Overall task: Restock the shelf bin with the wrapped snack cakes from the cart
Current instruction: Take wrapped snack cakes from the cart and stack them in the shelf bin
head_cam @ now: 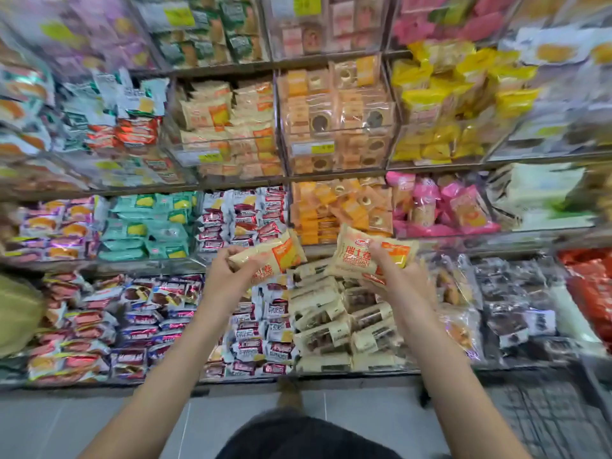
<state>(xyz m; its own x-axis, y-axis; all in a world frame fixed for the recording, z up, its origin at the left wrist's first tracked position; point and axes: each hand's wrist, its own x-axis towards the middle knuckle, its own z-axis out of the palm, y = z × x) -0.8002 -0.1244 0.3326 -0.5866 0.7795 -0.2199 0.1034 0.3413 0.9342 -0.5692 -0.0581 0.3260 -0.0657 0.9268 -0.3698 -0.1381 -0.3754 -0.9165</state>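
Observation:
Both my hands are raised in front of the shelves, each holding wrapped snack cakes in cream-and-orange packs. My left hand [231,276] grips a snack cake pack [276,251] by its lower end, with a second pack tucked under it. My right hand [395,279] grips another snack cake pack [361,258] with red lettering facing me, and more packs sit beneath it. Up on the second shelf, a clear shelf bin [198,153] holds several packs of the same cream-and-orange kind. The picture is motion-blurred.
Clear bins of other wrapped snacks fill every shelf: teal packs [149,223], orange packs [341,210], pink packs [440,207], cream-and-brown packs [341,319]. A wire cart [556,422] stands at lower right on the grey tiled floor [82,422]. A person's yellow-green sleeve [16,313] shows at the left edge.

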